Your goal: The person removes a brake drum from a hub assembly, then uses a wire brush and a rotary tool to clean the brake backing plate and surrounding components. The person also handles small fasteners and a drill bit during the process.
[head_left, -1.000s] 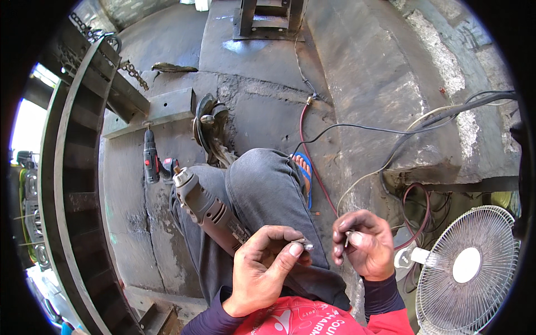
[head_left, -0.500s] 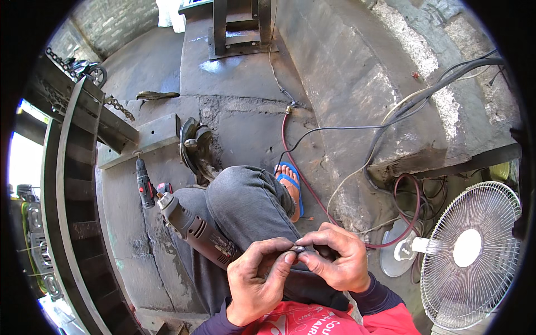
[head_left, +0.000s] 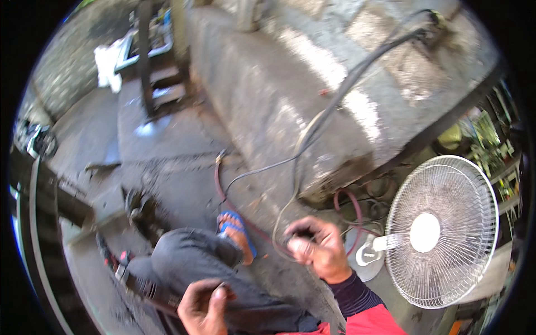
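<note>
Lettering in my view: none that I can read with certainty. On the right, the pale base (head_left: 365,272) of the white fan (head_left: 425,233) bears a short dark marking (head_left: 369,255) on its near side; at this distance I find it too small and blurred to make out.

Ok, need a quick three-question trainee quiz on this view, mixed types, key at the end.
1. True or false: the person's bare left hand and bare right hand are touching each other.
2. Which hand is nearer the white fan with the round wire cage? A) left B) right
3. Fill in: the open-toed, strapped sandal is ____ in colour.

Key: 1. False, they are apart. 2. B. 3. Blue.
</note>
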The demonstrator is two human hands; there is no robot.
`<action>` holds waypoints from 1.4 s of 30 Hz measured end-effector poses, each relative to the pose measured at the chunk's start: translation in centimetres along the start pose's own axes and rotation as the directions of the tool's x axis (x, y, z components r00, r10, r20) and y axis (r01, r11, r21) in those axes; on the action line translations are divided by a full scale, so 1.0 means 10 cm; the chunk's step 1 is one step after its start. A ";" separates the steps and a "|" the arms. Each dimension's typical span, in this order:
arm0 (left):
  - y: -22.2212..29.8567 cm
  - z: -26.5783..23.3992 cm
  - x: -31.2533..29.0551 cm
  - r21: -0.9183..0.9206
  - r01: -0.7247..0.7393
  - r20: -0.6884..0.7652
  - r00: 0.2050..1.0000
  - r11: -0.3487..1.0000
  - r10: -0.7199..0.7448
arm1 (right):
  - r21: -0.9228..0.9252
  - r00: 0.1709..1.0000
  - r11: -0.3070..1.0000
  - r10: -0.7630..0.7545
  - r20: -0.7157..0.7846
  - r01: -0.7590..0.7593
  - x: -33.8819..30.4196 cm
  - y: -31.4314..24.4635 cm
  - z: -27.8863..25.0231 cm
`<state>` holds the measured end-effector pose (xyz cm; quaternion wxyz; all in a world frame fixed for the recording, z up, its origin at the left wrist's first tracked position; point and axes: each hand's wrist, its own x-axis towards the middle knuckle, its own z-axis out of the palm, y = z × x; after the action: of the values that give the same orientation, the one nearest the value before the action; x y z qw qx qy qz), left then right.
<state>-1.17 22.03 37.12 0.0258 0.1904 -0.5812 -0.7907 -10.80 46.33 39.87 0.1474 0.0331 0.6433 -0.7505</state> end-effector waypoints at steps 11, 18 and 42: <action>0.00 0.00 0.01 0.126 -0.007 0.011 1.000 0.992 0.005 | -0.993 0.714 0.106 -0.692 -0.105 -0.044 1.51 -1.18 -1.47; -0.02 -0.04 0.03 0.113 0.029 0.010 0.999 0.993 -0.031 | -0.988 0.822 0.116 -0.550 -0.150 -0.103 1.83 -1.12 -1.66; 0.21 -0.66 -0.07 -0.365 0.060 0.048 0.998 0.929 -0.045 | -0.439 0.748 0.672 -0.268 0.607 0.596 0.33 -0.03 1.14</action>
<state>1.23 15.54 37.58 0.0284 0.1825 -0.4189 -0.8891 -12.45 34.69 41.31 0.1198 -0.3684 0.7767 -0.4966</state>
